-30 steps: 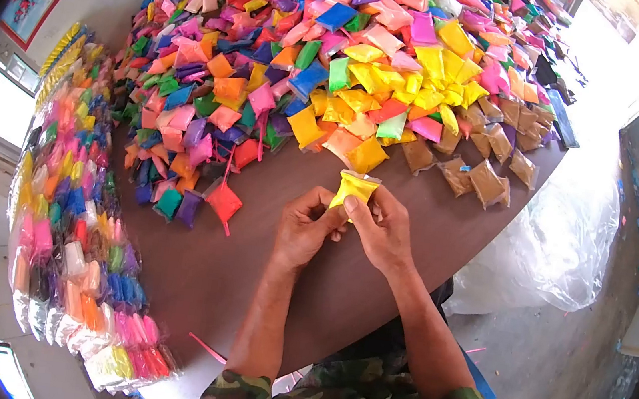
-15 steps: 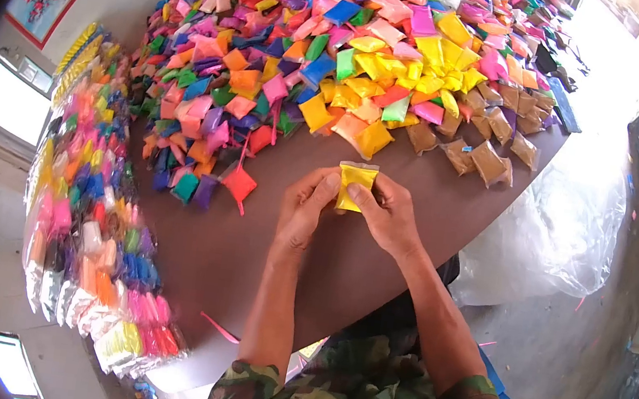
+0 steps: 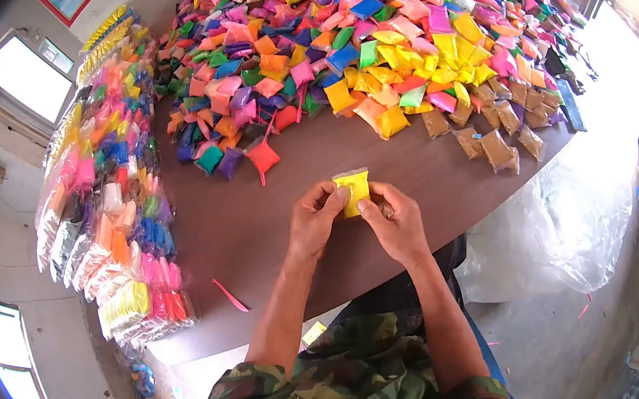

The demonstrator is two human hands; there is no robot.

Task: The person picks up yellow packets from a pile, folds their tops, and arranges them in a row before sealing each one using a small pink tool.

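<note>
A small yellow packet (image 3: 354, 191) in clear plastic is held up between my two hands, above the brown table (image 3: 251, 227). My left hand (image 3: 318, 214) pinches its left side, thumb on the front face. At its lower right edge, my right hand (image 3: 396, 222) grips with thumb and curled fingers. The packet tilts slightly, its clear sealed edge at the top. Beyond my hands, a heap of many-coloured packets (image 3: 307, 44) covers the far part of the table, with yellow packets (image 3: 434, 61) and brown packets (image 3: 498, 149) on its near right side.
Along the table's left side stands a long row of bagged coloured packets (image 3: 114, 197). A pink strip (image 3: 230, 295) lies near the front edge, and a red packet (image 3: 264, 157) with pink strips sits nearer the heap. A large clear plastic bag (image 3: 548, 238) rests right of the table.
The view has shifted, so the table and heap sit differently. The yellow packet has tilted between my hands, and my fingers have shifted on it slightly.
</note>
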